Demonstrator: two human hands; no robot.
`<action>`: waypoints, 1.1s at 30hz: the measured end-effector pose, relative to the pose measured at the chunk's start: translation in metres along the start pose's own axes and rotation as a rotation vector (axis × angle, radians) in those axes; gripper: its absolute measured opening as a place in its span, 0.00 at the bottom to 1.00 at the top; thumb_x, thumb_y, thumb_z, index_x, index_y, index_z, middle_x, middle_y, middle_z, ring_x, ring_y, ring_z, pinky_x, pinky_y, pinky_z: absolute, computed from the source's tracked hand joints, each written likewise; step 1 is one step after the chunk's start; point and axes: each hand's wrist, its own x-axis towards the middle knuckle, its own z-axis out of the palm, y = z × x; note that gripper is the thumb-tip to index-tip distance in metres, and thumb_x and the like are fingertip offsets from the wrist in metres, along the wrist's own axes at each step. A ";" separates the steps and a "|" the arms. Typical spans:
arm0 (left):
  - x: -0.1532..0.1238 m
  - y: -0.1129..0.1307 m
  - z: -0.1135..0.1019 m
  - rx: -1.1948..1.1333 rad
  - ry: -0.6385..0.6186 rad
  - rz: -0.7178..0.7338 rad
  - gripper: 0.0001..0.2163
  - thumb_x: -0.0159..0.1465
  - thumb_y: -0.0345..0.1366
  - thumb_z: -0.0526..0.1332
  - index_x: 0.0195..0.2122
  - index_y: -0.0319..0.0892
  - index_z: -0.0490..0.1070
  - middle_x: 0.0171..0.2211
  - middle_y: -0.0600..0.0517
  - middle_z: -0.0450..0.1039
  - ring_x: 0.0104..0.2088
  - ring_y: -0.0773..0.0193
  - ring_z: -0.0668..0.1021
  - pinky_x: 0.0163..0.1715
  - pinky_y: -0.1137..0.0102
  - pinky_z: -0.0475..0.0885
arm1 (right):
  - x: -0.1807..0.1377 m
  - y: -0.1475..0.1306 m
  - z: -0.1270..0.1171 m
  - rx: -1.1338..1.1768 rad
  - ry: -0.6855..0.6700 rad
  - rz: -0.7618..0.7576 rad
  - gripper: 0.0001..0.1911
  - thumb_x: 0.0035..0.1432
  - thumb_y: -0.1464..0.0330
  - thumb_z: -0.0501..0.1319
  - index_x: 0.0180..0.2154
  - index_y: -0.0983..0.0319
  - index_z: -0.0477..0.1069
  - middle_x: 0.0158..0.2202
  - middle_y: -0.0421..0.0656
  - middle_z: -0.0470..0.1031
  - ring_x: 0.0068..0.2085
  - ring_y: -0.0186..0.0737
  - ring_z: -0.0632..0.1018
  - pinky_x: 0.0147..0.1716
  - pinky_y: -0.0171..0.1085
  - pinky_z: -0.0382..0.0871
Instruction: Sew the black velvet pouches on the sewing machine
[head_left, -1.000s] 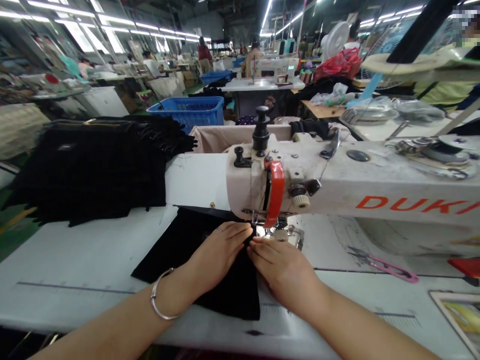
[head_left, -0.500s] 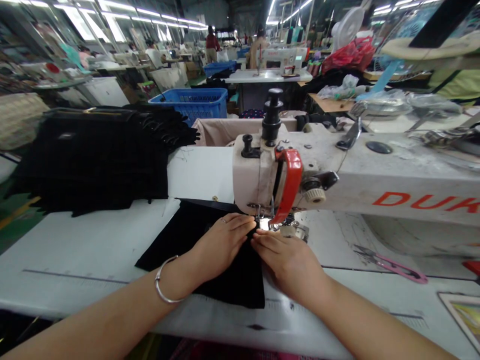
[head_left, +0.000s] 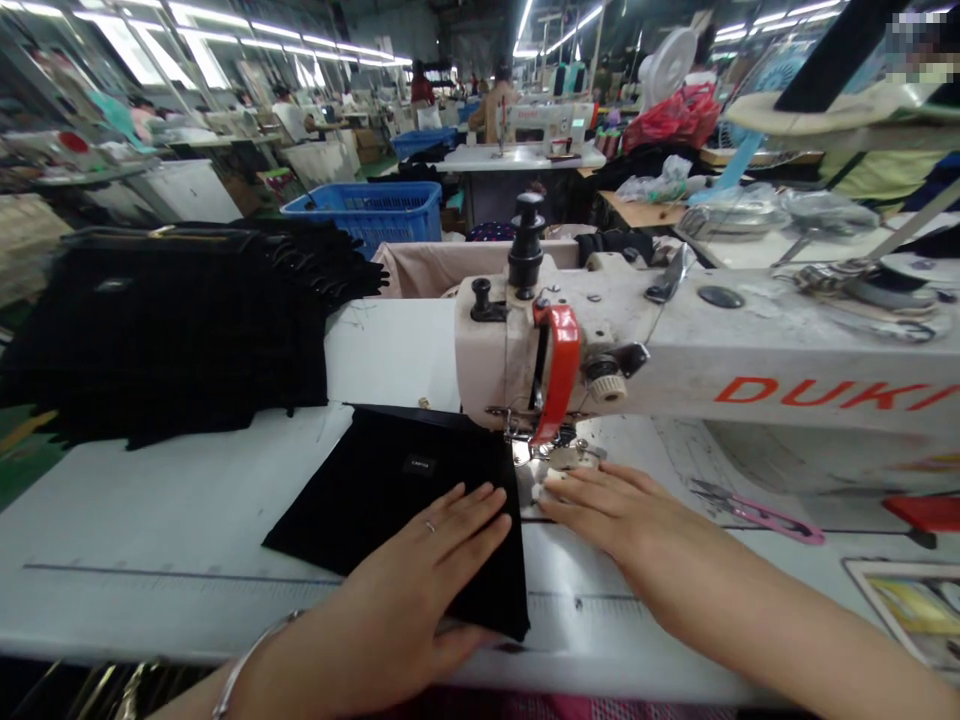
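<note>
A black fabric panel (head_left: 375, 490) with a small label (head_left: 420, 464) lies on the white sewing table (head_left: 187, 510). Its right edge runs up to the needle area of a white sewing machine (head_left: 645, 330) with a red guard (head_left: 559, 370). My left hand (head_left: 427, 570) rests on the panel's lower right part, fingers stretched and lying flat, the thumb near its lower edge. To the right of the panel, my right hand (head_left: 615, 510) lies with fingers extended beside the metal needle plate (head_left: 574, 457), apart from the cloth.
Pink-handled thread snips (head_left: 757, 510) lie right of my right hand. A tall pile of black fabric pieces (head_left: 165, 320) sits on the table's left. Behind the machine are a blue basket (head_left: 367, 205) and other sewing stations with people.
My left hand has slid back toward me along the panel, uncovering the label. My right hand has moved right, off the panel's edge. The view has shifted slightly.
</note>
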 end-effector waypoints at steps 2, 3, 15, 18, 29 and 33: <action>-0.009 0.007 0.006 -0.032 0.052 -0.014 0.30 0.64 0.28 0.58 0.67 0.41 0.53 0.67 0.46 0.56 0.67 0.55 0.59 0.64 0.54 0.62 | 0.002 0.006 0.003 -0.038 0.029 0.083 0.28 0.53 0.82 0.57 0.54 0.58 0.69 0.54 0.46 0.73 0.55 0.51 0.72 0.52 0.51 0.68; -0.012 0.009 0.009 -0.063 0.078 -0.038 0.29 0.64 0.25 0.54 0.67 0.42 0.54 0.66 0.48 0.58 0.67 0.58 0.60 0.64 0.55 0.62 | 0.008 0.010 0.007 -0.052 0.060 0.146 0.21 0.55 0.80 0.59 0.50 0.59 0.71 0.49 0.47 0.74 0.51 0.51 0.73 0.49 0.50 0.70; -0.017 0.011 0.012 -0.269 0.470 -0.306 0.17 0.71 0.31 0.53 0.59 0.49 0.67 0.56 0.54 0.71 0.57 0.65 0.73 0.59 0.68 0.70 | -0.006 -0.053 0.028 0.252 0.174 0.162 0.07 0.60 0.70 0.65 0.39 0.61 0.69 0.41 0.44 0.71 0.42 0.46 0.71 0.41 0.44 0.68; -0.016 0.011 0.009 -0.248 0.468 -0.284 0.17 0.70 0.30 0.54 0.59 0.48 0.67 0.57 0.53 0.71 0.57 0.63 0.72 0.59 0.67 0.69 | -0.021 -0.070 0.039 0.315 0.232 0.194 0.07 0.60 0.70 0.65 0.40 0.61 0.69 0.43 0.45 0.71 0.41 0.46 0.70 0.41 0.46 0.67; -0.019 0.011 0.024 -0.297 0.459 -0.320 0.16 0.70 0.29 0.52 0.57 0.46 0.69 0.55 0.51 0.72 0.56 0.61 0.73 0.57 0.64 0.70 | -0.014 -0.071 0.049 0.417 0.407 0.165 0.07 0.63 0.73 0.61 0.42 0.59 0.76 0.36 0.43 0.72 0.37 0.42 0.69 0.35 0.42 0.65; -0.020 0.011 0.026 -0.322 0.479 -0.323 0.16 0.71 0.30 0.52 0.57 0.47 0.69 0.55 0.52 0.72 0.56 0.63 0.73 0.58 0.67 0.69 | -0.011 -0.071 0.052 0.369 0.486 0.056 0.08 0.65 0.76 0.58 0.39 0.63 0.75 0.48 0.47 0.75 0.42 0.44 0.71 0.39 0.43 0.69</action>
